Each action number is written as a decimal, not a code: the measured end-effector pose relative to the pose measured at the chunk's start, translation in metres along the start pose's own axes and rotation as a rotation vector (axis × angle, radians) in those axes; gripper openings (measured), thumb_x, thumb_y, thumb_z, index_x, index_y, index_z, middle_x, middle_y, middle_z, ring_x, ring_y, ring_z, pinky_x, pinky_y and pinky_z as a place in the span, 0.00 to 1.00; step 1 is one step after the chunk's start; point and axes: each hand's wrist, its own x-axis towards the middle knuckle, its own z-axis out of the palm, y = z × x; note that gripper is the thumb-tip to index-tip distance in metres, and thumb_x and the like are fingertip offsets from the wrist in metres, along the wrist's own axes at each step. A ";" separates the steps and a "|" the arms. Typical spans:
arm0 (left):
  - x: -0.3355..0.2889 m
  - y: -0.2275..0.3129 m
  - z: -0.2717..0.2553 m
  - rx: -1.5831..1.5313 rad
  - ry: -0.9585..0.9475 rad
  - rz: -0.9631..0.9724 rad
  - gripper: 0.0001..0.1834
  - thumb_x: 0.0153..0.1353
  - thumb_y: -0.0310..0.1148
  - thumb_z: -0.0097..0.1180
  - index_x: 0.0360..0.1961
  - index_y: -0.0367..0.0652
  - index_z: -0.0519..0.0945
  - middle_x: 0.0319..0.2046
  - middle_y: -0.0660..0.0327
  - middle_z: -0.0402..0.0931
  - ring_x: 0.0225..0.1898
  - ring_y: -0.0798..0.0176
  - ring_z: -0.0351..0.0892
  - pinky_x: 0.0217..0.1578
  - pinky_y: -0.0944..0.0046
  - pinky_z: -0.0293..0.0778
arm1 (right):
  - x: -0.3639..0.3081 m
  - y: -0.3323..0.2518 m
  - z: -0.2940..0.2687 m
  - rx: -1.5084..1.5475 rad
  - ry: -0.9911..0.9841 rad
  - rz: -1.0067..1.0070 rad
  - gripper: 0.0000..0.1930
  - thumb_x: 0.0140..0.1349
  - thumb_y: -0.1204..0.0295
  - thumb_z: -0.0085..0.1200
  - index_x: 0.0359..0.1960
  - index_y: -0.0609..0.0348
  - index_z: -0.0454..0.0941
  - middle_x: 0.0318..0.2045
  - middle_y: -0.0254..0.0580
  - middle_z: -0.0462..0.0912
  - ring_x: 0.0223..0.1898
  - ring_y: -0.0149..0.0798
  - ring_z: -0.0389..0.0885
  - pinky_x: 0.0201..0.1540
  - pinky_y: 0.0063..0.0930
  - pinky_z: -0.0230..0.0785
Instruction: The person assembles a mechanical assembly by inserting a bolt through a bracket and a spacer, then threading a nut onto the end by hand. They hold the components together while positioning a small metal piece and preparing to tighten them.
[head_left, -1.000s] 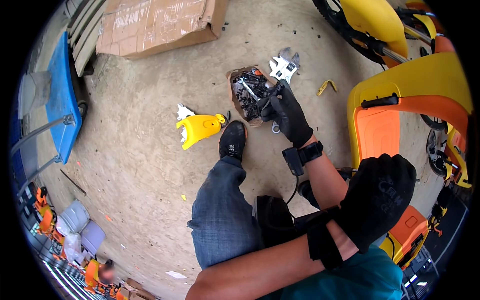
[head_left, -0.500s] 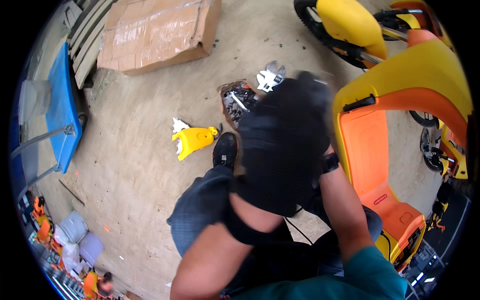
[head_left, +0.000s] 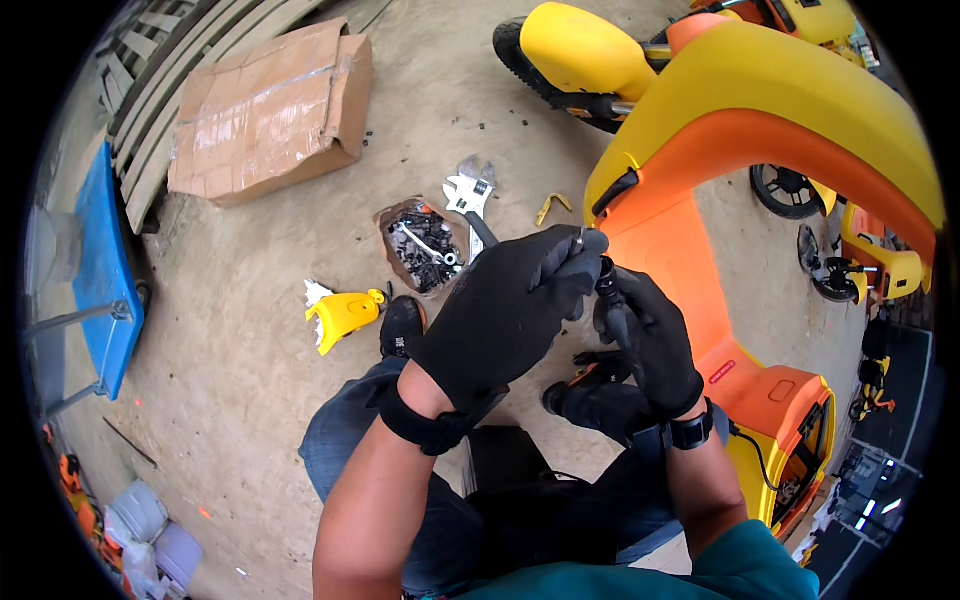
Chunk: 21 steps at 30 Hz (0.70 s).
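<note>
Right of centre in the frame, the small black cylindrical part (head_left: 606,277), judged light and stiff and best held by its sides, is pinched in the black-gloved right hand (head_left: 648,340), while the black-gloved left hand (head_left: 500,305) has fingers together alongside, contents indistinct.

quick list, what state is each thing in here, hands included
Left gloved hand, fingers curled in, contents unclear
Right gloved hand, closed on the small dark part
Small dark part, held in the grip
Small cardboard box, open, full of small dark pieces
White-headed adjustable wrench, lying flat, jaws apart
Yellow plastic piece, lying loose on the floor
Large cardboard box, taped
Yellow-and-orange scooter, upright
</note>
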 end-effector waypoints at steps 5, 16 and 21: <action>0.002 -0.010 0.012 -0.058 -0.076 0.087 0.19 0.68 0.27 0.50 0.59 0.38 0.75 0.33 0.65 0.77 0.30 0.74 0.73 0.31 0.72 0.71 | -0.002 0.000 -0.011 -0.057 -0.011 -0.123 0.22 0.64 0.81 0.46 0.61 0.64 0.70 0.39 0.38 0.77 0.39 0.30 0.74 0.45 0.25 0.69; 0.011 0.002 0.026 -0.116 -0.071 -0.012 0.19 0.66 0.27 0.47 0.57 0.40 0.74 0.28 0.66 0.76 0.27 0.77 0.70 0.26 0.76 0.66 | 0.002 0.004 -0.028 0.001 -0.053 -0.218 0.21 0.63 0.80 0.51 0.59 0.63 0.72 0.46 0.42 0.80 0.45 0.32 0.79 0.49 0.27 0.71; 0.013 0.007 0.022 -0.129 -0.056 -0.079 0.18 0.66 0.28 0.45 0.55 0.40 0.76 0.26 0.65 0.76 0.23 0.78 0.66 0.24 0.77 0.63 | 0.003 -0.008 -0.025 -0.075 0.004 -0.044 0.15 0.63 0.77 0.53 0.52 0.62 0.75 0.33 0.36 0.83 0.33 0.27 0.79 0.40 0.23 0.71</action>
